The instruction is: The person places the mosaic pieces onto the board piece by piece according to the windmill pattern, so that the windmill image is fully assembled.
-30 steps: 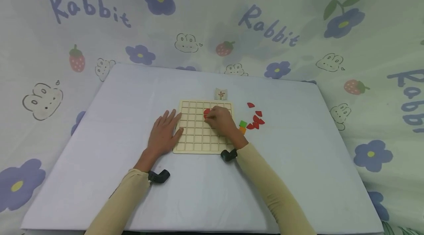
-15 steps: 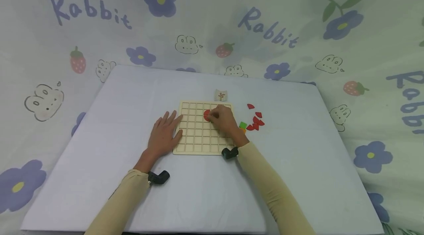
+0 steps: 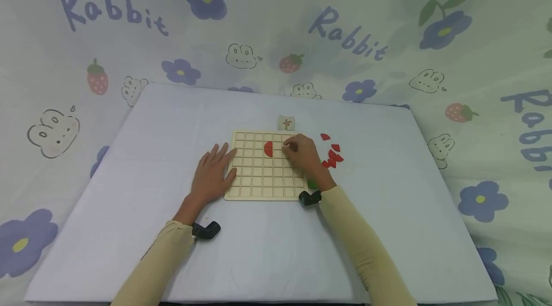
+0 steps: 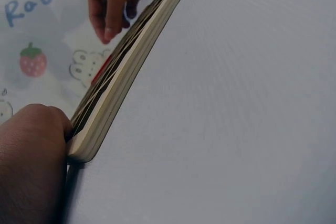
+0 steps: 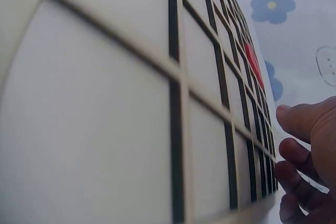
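Note:
My left hand (image 3: 211, 174) lies flat with fingers spread, its fingertips and thumb on the left edge of the wooden grid board (image 3: 250, 181). Two red quarter-circle pieces (image 3: 269, 149) sit in the board's upper middle squares and together form a left-facing half circle. My right hand (image 3: 304, 155) hovers over the board's upper right part, fingers loosely bent. In the right wrist view nothing shows between the fingers of the right hand (image 5: 310, 156). The left wrist view shows the board's edge (image 4: 131, 72) from the side, with the right hand (image 4: 115, 3) above it.
Right of the board lie several loose red pieces (image 3: 333, 156). A green piece (image 3: 312, 184) shows beside the right wrist, which hides part of that area. Behind the board is a small card (image 3: 286, 123) with a pinwheel picture. White cloth (image 3: 388, 229) covers the table.
My right hand has moved away from the red pieces on the board, to the right, leaving them in their squares. The orange piece is now hidden by my wrist. My left hand stays put.

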Demonstrator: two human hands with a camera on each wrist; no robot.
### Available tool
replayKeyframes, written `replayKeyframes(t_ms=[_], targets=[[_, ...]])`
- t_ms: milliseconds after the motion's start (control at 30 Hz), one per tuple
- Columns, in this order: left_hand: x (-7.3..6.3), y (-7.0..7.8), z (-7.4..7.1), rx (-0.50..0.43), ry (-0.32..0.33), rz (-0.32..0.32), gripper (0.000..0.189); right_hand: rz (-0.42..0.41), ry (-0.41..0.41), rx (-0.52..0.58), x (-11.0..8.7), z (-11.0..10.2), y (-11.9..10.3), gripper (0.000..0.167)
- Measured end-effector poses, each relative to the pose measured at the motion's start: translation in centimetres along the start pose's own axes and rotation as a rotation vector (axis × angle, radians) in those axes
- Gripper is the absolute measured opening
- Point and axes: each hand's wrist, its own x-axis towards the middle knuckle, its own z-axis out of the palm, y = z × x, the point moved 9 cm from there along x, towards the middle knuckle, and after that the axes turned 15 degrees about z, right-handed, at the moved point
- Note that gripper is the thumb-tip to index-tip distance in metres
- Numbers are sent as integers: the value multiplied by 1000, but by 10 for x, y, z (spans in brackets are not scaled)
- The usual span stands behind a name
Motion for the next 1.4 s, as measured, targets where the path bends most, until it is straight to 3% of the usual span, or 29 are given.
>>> replayKeyframes(t_ms=[300, 600, 833, 1133, 1400], targets=[[0, 0, -3, -12, 10, 9, 58, 167, 78, -51, 1, -37, 50, 19], [0, 1, -4, -11, 11, 4, 58, 396, 219, -211, 3, -77, 104, 33], [0, 3, -5, -17, 13, 6, 57, 472, 176, -276, 7, -87, 113, 49], [-1, 3, -1, -1, 5, 12, 58, 486, 121, -292, 15, -83, 114, 33], [-1, 5, -4, -3, 23, 14, 57, 486, 113, -272, 26, -75, 105, 44]])
